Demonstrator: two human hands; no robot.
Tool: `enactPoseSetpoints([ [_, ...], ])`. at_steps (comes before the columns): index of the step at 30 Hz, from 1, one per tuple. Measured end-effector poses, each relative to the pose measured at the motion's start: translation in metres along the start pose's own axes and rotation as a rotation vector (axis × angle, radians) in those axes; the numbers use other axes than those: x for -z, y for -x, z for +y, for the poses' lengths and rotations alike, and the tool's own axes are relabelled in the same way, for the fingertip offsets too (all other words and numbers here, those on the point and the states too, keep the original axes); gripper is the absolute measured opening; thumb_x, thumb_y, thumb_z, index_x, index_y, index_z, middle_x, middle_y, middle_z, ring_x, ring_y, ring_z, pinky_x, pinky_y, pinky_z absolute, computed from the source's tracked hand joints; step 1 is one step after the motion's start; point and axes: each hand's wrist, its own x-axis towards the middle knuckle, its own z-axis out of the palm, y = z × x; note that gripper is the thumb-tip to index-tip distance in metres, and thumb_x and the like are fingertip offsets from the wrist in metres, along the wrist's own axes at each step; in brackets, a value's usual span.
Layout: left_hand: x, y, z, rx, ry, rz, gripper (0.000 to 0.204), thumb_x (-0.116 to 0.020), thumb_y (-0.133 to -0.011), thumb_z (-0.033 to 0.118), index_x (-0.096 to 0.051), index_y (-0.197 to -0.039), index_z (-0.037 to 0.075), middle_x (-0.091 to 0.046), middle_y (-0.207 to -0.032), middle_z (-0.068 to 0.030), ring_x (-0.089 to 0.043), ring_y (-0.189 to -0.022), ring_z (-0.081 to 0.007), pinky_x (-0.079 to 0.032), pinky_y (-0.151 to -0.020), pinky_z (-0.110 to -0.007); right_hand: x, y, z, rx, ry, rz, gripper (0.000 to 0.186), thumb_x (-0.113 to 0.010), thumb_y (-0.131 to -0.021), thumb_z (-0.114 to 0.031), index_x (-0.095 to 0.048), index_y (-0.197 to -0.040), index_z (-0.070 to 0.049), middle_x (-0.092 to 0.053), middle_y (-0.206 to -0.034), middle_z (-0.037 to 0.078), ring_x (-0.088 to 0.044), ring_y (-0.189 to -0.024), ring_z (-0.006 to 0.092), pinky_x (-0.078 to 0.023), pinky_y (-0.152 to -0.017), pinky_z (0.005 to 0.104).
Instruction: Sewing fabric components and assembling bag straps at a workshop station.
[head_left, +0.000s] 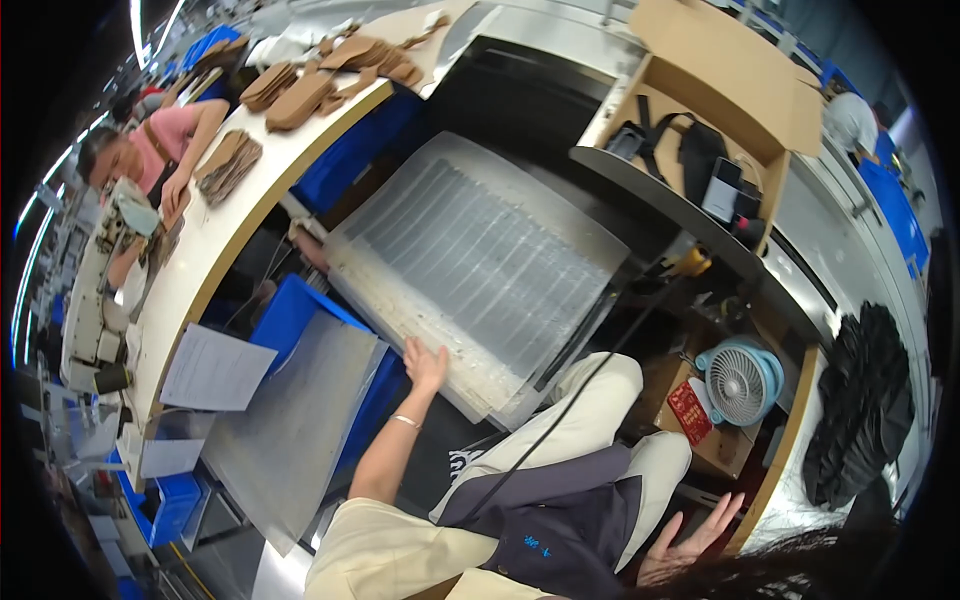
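Your trousers (603, 388): cream; your apron (575, 545): dark purple-grey. Your translucent sheet (480, 262): grey, pale-striped. Desk fan (740, 382): light blue.

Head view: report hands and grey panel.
Left hand open, at edge of grey panel. Right hand open, away from it. Dark cord hangs across the view.

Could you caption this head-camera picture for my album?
Left hand at the edge of a striped grey board, right hand open, blue fan nearby.

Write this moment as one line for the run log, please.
left hand: open, at edge of striped grey panel | right hand: open, apparently empty | nearby: light-blue fan, open cardboard box
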Motion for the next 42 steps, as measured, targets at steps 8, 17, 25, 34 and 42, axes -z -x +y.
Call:
enactPoseSetpoints([
  [8, -0.010, 0.003, 0.042, 0.226, 0.131, 0.365, 0.065, -0.069, -0.075, 0.032, -0.040, -0.121, -0.005, -0.020, -0.140, -0.0155, -0.018, -0.125, -0.0355, -0.021, -0.098, -0.051, -0.023, -0.095, -0.110, 0.764, -0.366, -0.130, 0.049, -0.054, -0.077, 0.003, -0.043, -0.125, 0.004, -0.028, -0.139, 0.024, -0.020, -0.130, 0.0456, -0.020, -0.105, 0.0517],
  [17, 0.027, -0.020, 0.102, -0.228, 0.478, 0.337, 0.025, -0.059, -0.080, 0.012, -0.042, -0.093, -0.001, -0.032, -0.129, -0.0277, -0.048, -0.102, -0.0406, -0.040, -0.086, -0.040, -0.100, -0.159, -0.244, 1.186, -0.413, -0.585, 0.053, -0.057, -0.085, -0.018, -0.037, -0.128, 0.005, -0.035, -0.133, 0.027, -0.030, -0.128, 0.0404, -0.029, -0.104, 0.0414],
  [25, 0.019, -0.038, 0.130, -0.402, 0.376, 0.150, 0.062, -0.058, -0.080, 0.017, -0.028, -0.130, -0.004, -0.029, -0.134, -0.0287, -0.031, -0.124, -0.0416, -0.034, -0.098, -0.043, -0.246, -0.150, -0.359, 0.817, -0.256, -0.988, 0.071, -0.050, -0.084, -0.046, -0.035, -0.130, 0.006, -0.052, -0.113, 0.030, -0.050, -0.108, 0.0411, -0.041, -0.092, 0.0412],
  [34, 0.039, -0.066, 0.095, -0.461, 0.867, 0.078, 0.030, -0.044, -0.090, 0.014, -0.047, -0.112, -0.007, -0.040, -0.127, -0.0243, -0.040, -0.118, -0.0381, -0.032, -0.099, -0.042, -0.339, -0.176, -0.365, 0.785, -0.575, -0.869, 0.038, -0.045, -0.091, -0.031, -0.061, -0.104, 0.001, -0.066, -0.089, 0.020, -0.063, -0.083, 0.0334, -0.049, -0.075, 0.0389],
  [42, 0.076, -0.243, 0.041, -0.302, -0.087, 0.364, 0.060, -0.051, -0.087, 0.020, -0.025, -0.136, -0.001, -0.021, -0.145, -0.0160, -0.020, -0.133, -0.0335, -0.025, -0.105, -0.043, -0.351, -0.164, -0.354, 0.631, -0.717, -1.056, 0.040, -0.045, -0.094, -0.033, -0.061, -0.105, 0.002, -0.067, -0.089, 0.013, -0.063, -0.080, 0.0178, -0.049, -0.069, 0.0316],
])
